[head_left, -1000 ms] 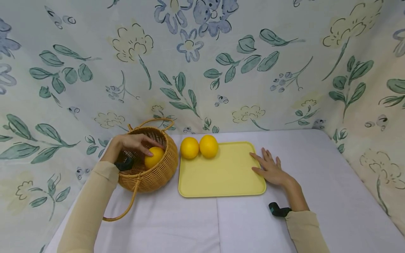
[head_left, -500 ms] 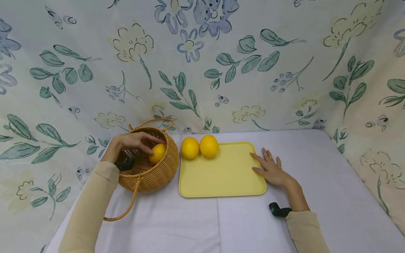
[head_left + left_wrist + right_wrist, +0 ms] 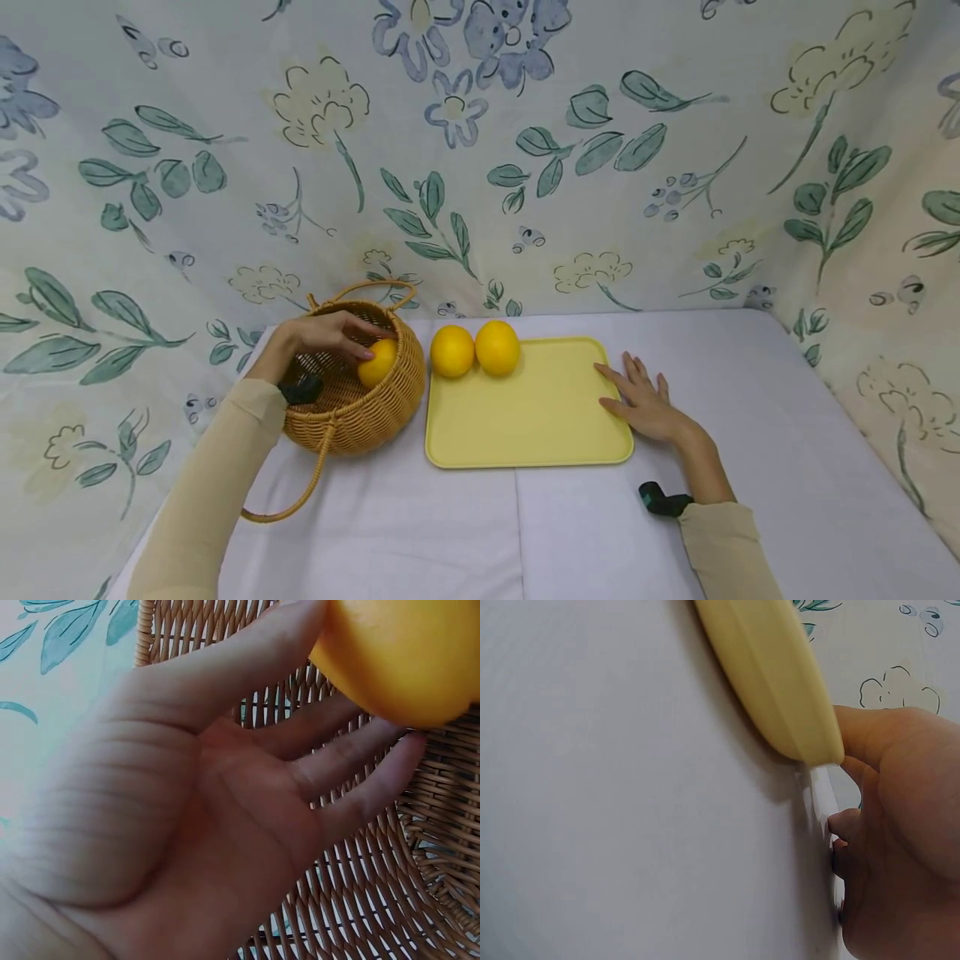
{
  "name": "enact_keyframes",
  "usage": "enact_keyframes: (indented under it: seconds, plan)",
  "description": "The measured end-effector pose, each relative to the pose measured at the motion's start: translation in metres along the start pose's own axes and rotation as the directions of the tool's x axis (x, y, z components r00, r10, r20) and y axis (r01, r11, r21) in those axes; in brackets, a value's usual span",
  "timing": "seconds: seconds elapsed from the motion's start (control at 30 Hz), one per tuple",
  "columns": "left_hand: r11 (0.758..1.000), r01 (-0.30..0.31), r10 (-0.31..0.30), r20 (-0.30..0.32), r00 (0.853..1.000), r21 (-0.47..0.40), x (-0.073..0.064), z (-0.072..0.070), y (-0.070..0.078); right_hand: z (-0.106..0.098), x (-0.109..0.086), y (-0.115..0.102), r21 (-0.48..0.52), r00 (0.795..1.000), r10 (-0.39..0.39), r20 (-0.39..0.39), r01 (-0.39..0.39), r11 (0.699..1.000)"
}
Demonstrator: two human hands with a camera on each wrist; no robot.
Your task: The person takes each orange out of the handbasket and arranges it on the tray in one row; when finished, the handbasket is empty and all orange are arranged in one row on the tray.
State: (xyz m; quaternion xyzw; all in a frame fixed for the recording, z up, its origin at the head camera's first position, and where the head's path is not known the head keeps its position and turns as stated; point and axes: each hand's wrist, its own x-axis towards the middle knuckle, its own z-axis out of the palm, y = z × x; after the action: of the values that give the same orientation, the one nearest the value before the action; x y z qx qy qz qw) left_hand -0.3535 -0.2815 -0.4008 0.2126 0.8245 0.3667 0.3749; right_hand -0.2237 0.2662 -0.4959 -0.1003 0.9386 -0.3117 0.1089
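My left hand (image 3: 330,333) reaches into a round wicker basket (image 3: 390,408) on the left of the table. It grips an orange (image 3: 378,363) against the basket's right inner side. In the left wrist view the thumb lies on one side of the orange (image 3: 409,656) and the fingers bend beneath the other. A yellow tray (image 3: 532,425) lies flat right of the basket; two more oranges, one (image 3: 452,351) beside the other (image 3: 498,348), sit at its back left corner. My right hand (image 3: 645,404) rests with spread fingers at the tray's right edge, thumb and forefinger touching the rim.
A white cloth (image 3: 420,533) covers the table. One basket handle (image 3: 296,504) droops onto it at the front, while the other handle (image 3: 375,285) stands up behind. Floral fabric (image 3: 480,192) hangs at the back and sides.
The orange in the basket has shifted slightly up and to the right with my left fingers. My right hand, the tray and its two oranges stay in place.
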Motion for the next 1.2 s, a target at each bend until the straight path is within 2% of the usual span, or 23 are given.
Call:
enact_keyframes:
  seconds: [0.17, 0.23, 0.33, 0.43, 0.67, 0.87, 1.07, 1.2]
  plan:
    - [1.000, 0.020, -0.018, -0.076, 0.997, 0.023, -0.0035, -0.0016, -0.0032, -0.0002, 0.0000, -0.0009, 0.003, 1.000, 0.002, 0.003, -0.002, 1.000]
    - [0.999, 0.031, -0.030, -0.067, 0.997, 0.009, -0.0042, -0.0014, -0.0034, 0.0002, 0.0004, -0.0010, 0.001, 1.000, 0.006, 0.003, -0.006, 1.000]
    - [0.999, 0.050, -0.050, -0.018, 0.999, -0.013, -0.0038, -0.0002, -0.0021, 0.0012, 0.0008, -0.0008, 0.003, 1.000, 0.013, 0.003, -0.013, 1.000]
    - [0.998, 0.066, -0.066, 0.002, 0.998, 0.004, -0.0030, 0.0010, -0.0005, 0.0017, 0.0007, -0.0006, 0.006, 1.000, 0.015, 0.003, -0.015, 1.000]
    - [0.999, 0.051, -0.051, -0.048, 0.998, 0.001, -0.0019, 0.0008, -0.0004, 0.0011, 0.0004, 0.0000, 0.003, 1.000, 0.020, 0.002, -0.020, 1.000]
    - [0.999, 0.036, -0.032, -0.116, 0.993, 0.031, -0.0049, -0.0003, -0.0033, 0.0009, 0.0004, -0.0003, 0.009, 1.000, 0.006, 0.007, -0.006, 1.000]
    - [0.997, 0.075, -0.074, -0.061, 0.995, 0.016, -0.0049, 0.0007, -0.0026, 0.0011, 0.0007, -0.0007, 0.009, 1.000, 0.007, 0.009, -0.007, 1.000]
    - [0.998, 0.052, -0.050, -0.060, 0.997, 0.025, -0.0047, 0.0017, -0.0011, 0.0011, 0.0005, -0.0010, 0.009, 1.000, 0.007, 0.009, -0.008, 1.000]
